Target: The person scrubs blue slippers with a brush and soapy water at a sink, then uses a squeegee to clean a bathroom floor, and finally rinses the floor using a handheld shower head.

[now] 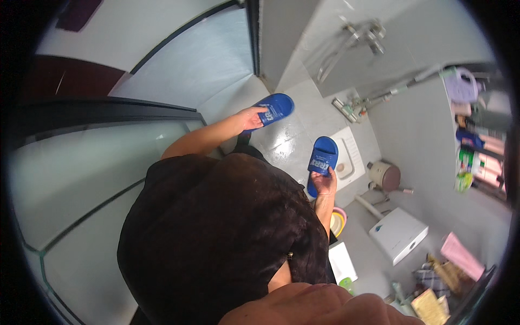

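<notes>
Two blue plastic slide slippers bearing raised lettering are in my hands. My left hand (252, 118) holds one slipper (278, 106) near the grey tiled floor's left side, thumb over its strap. In my right hand (325, 183) is the other slipper (323, 156), gripped at the strap with its toe end pointing away from me. It overlaps the edge of a white squat toilet (354, 156) in the view. Wet skin shows on both hands, and the floor (284, 148) between them shines.
A sponge mop (349, 109) leans by the far wall, below a shower mixer tap (371, 36). On the right are a shelf with several bottles (467, 158), a white cistern (398, 233) and stacked basins (338, 222). A dark-framed frosted glass panel (97, 158) stands at left.
</notes>
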{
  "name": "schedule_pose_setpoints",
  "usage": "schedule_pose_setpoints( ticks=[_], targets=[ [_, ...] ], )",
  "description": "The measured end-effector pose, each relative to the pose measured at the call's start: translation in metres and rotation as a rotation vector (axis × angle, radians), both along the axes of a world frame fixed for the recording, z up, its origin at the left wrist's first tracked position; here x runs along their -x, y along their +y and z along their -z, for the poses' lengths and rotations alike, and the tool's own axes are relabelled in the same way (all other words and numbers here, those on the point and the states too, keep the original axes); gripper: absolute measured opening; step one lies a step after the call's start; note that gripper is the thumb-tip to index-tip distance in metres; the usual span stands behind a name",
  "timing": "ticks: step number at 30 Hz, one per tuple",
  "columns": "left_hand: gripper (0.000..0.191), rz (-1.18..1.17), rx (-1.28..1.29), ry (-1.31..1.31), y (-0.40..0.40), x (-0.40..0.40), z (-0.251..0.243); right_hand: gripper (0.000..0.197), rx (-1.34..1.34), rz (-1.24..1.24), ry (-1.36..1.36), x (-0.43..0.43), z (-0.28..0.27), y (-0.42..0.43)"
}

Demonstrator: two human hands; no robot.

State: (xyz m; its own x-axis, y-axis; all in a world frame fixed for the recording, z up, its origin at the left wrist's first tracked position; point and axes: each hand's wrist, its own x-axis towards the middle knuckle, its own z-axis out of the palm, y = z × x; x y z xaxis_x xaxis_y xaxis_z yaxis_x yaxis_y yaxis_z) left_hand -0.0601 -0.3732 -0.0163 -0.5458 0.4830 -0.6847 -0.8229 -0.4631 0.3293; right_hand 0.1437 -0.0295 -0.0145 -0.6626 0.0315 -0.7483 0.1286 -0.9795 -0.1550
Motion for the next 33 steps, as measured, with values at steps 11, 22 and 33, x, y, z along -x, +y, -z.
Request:
schedule_pose_setpoints(
  ticks=[11,22,33],
  targets=[
    [0.027,-0.440,-0.347,0.036,-0.216,0.036,-0.046,0.067,0.230,-0.522,-0.145,0.206,-0.083,-0.272],
    [0.036,-0.660,0.458,0.691,-0.312,-0.009,-0.117,0.046,0.188,-0.585,-0.161,0.243,-0.126,-0.499],
    [0.059,-0.726,1.318,1.139,-0.246,-0.331,-0.123,0.040,0.425,-0.674,-0.154,-0.028,-0.155,-0.456]
  ],
)
